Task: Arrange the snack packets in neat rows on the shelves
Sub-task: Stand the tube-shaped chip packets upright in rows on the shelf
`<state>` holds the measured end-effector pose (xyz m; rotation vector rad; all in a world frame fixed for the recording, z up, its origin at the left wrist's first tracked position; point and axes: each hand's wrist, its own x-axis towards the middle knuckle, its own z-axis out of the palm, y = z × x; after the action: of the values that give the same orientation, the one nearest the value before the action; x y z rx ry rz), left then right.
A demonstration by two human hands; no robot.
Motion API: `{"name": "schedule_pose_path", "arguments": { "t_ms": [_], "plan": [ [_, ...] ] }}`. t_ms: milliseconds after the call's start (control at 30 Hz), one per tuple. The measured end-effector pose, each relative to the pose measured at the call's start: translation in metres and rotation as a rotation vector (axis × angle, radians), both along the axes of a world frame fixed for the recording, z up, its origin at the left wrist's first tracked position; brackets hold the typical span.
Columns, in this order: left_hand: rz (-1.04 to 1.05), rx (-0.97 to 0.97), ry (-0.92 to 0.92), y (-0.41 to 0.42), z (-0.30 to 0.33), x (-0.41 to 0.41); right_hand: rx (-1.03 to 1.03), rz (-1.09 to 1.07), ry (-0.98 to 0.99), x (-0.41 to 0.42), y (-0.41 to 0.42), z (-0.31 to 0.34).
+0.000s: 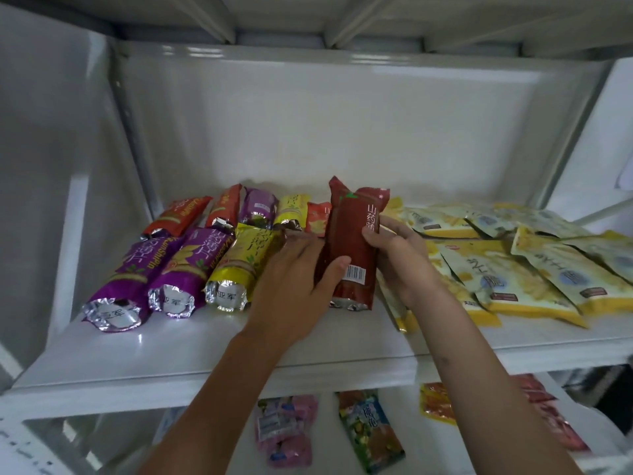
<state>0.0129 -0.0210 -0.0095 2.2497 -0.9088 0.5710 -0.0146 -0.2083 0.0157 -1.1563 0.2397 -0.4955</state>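
Head cam, I see a white shelf (212, 341) with yellow packets (534, 269) heaped right, purple tubes (147, 265) rowed left — both hands, left hand (294, 279) and right hand (400, 255), fingers curled around a dark red packet (352, 241) mid-shelf.

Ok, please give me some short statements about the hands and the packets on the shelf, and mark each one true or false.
1. Both hands hold the dark red packet. True: the left hand and the right hand grip it from either side.
2. The yellow tube packet lies right of the dark red packet. False: it lies left of it.
3. Two purple tube packets lie in the front row. True.
4. The flat yellow pouches stand upright in a neat row. False: they lie flat, overlapping.
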Motion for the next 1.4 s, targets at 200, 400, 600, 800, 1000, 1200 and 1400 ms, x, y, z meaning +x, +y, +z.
{"name": "schedule_pose_path", "arguments": {
  "t_ms": [200, 400, 600, 800, 1000, 1200, 1400],
  "plan": [
    [-0.177, -0.374, 0.352, -0.001, 0.015, -0.005, 0.052, 0.113, -0.118, 0.010, 0.014, 0.009],
    [-0.209, -0.392, 0.397, 0.009, 0.017, 0.001, -0.067, 0.066, -0.184, 0.013, 0.032, 0.023],
    [-0.356, -0.421, 0.548, 0.010, 0.029, 0.005, -0.058, -0.016, -0.204, 0.021, 0.039, 0.036],
    [-0.338, -0.531, 0.594, 0.012, 0.028, 0.019, -0.095, -0.068, -0.246, 0.037, 0.040, 0.042],
    [-0.374, -0.592, 0.666, 0.005, 0.060, 0.042, -0.071, -0.090, -0.308, 0.067, 0.036, 0.065],
    [-0.343, -0.562, 0.579, -0.001, 0.074, 0.082, -0.065, -0.025, -0.252, 0.098, 0.027, 0.084],
    [-0.423, -0.500, 0.684, 0.005, 0.078, 0.104, -0.088, -0.066, -0.279, 0.108, 0.023, 0.089]
  ]
}}
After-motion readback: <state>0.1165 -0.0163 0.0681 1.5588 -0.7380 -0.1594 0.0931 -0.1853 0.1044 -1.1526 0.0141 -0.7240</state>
